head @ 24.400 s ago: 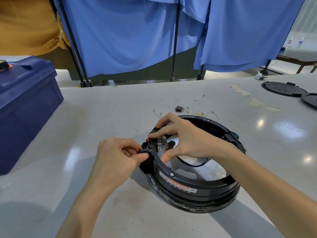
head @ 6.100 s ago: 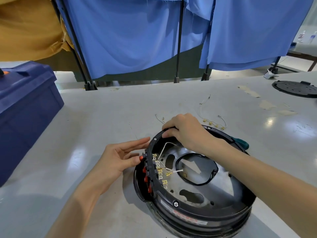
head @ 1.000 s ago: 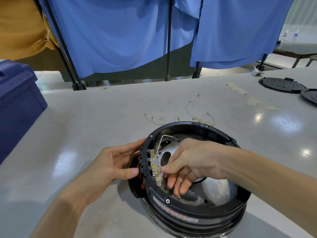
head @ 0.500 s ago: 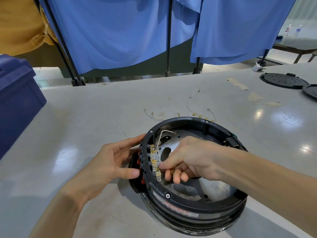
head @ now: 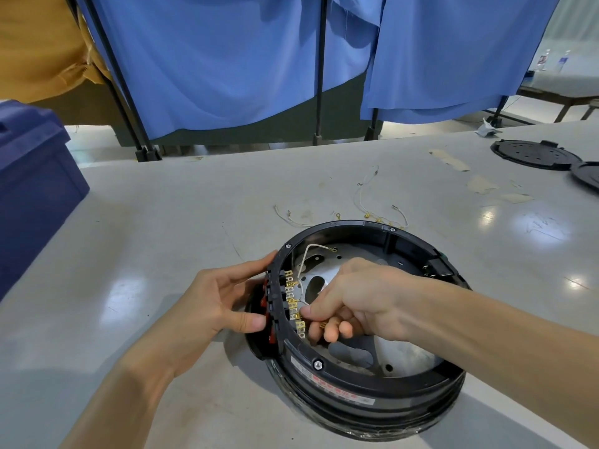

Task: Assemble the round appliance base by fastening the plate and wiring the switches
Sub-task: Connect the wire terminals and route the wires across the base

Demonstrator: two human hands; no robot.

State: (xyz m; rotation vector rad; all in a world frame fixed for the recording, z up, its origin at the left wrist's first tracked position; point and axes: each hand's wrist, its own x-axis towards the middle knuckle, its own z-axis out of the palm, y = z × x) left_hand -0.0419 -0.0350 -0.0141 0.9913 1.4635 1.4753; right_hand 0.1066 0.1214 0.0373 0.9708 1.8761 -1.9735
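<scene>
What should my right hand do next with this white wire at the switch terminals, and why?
Probably push the end of the white wire onto the brass terminal at its tip. The right hand pinches it against the terminal row, while the left hand braces the switches from outside the base.

Single view, head-worn, wide-angle. The worktop [head: 162, 238] is looked down on obliquely from its near edge toward its far edge, behind which blue curtains [head: 227, 59] are seen. The round base [head: 356, 393], left hand [head: 214, 303] and right hand [head: 363, 296] are framed close at lower centre. The forearms enter from the bottom, and the white wire [head: 303, 260] pinched by the right hand is resolved.
</scene>
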